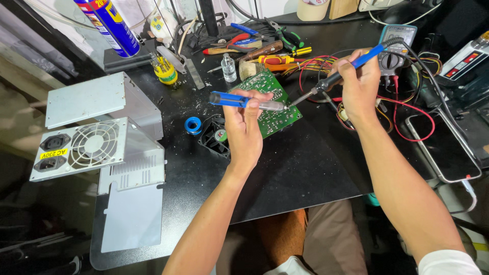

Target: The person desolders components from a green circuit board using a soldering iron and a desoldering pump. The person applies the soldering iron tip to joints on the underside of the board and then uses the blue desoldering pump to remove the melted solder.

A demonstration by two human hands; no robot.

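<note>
- Fingers [253, 98] of the left hand [244, 127] are closed around a desoldering pump [244, 101] with a blue body and a metal front part; the pump lies almost level, and its tip is over the right edge of the green circuit board [269, 102].
- Right hand [360, 84] is to the right of the board, and its fingers are wrapped around the blue handle of a soldering iron [341, 74]. The iron is tilted down to the left, and its thin tip comes to the same edge of the board, just beside the tip of the pump. I cannot tell if either tip really touches the board.
- The board lies flat on the black table [305, 163], partly hidden by the left hand.
- Just left of the board, below the left hand, lie a small black fan [214, 137] and a blue roll [193, 125].
- Well to the left of the board, at the table edge, stands an open grey power supply case [97, 142] with a round fan grille.
- Behind the board lie a small clear bottle [229, 67], screwdrivers [265, 51] and pliers [285, 34]; a blue and yellow spray can [109, 25] stands further back to the left.
- Right of the board, behind the right hand, there is a multimeter [395, 46] with red wires [402, 109] around it.
- Further right a phone [443, 147] lies flat, face up.
</note>
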